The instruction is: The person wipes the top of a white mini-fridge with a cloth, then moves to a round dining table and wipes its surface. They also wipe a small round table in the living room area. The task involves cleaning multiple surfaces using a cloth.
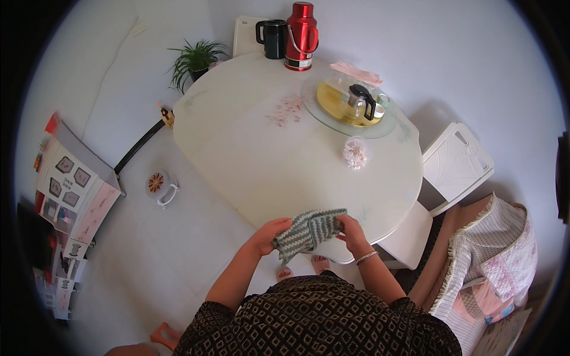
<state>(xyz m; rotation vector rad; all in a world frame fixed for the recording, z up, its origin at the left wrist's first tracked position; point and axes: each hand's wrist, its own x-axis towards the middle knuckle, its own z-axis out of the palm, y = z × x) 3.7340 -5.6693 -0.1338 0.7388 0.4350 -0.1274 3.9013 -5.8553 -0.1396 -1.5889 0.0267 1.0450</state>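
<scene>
A folded green and white striped cloth (307, 231) is held between both hands, just over the near edge of the oval table (249, 160). My left hand (270, 236) grips its left end. My right hand (352, 232), with a bracelet at the wrist, holds its right end, the fingers partly hidden by the fabric. Beyond the cloth, a clear cup of cotton swabs (356, 153) stands on the table. Behind that, a glass teapot with a black lid and handle (360, 103) sits on a gold tray (327, 100), which rests on a round glass turntable (316, 118).
At the far edge stand a red thermos flask (301, 40) and a dark jug (274, 40). A white folding chair (458, 162) and a covered sofa (481, 249) lie right. A white stool (161, 184) stands left. Part of another person, a bare limb (164, 336), shows at bottom left.
</scene>
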